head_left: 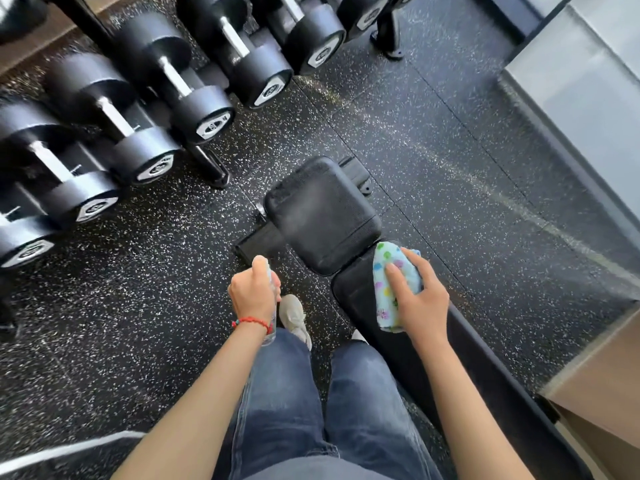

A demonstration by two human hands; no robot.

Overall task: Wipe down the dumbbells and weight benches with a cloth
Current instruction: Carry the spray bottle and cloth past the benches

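Cloth (393, 282) (spotted) pressed on bench (322, 213) by right hand (420, 299); left hand (252, 296) clutches bottle (272, 327).

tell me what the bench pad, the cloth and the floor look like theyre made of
Bench pad: looks like black vinyl or faux leather, with a soft sheen and a stitched border.
Cloth: thin soft fabric, pale blue with coloured dots, bunched under the right hand.
Floor: probably rubber tiles, matte black with pale flecks and visible seams.
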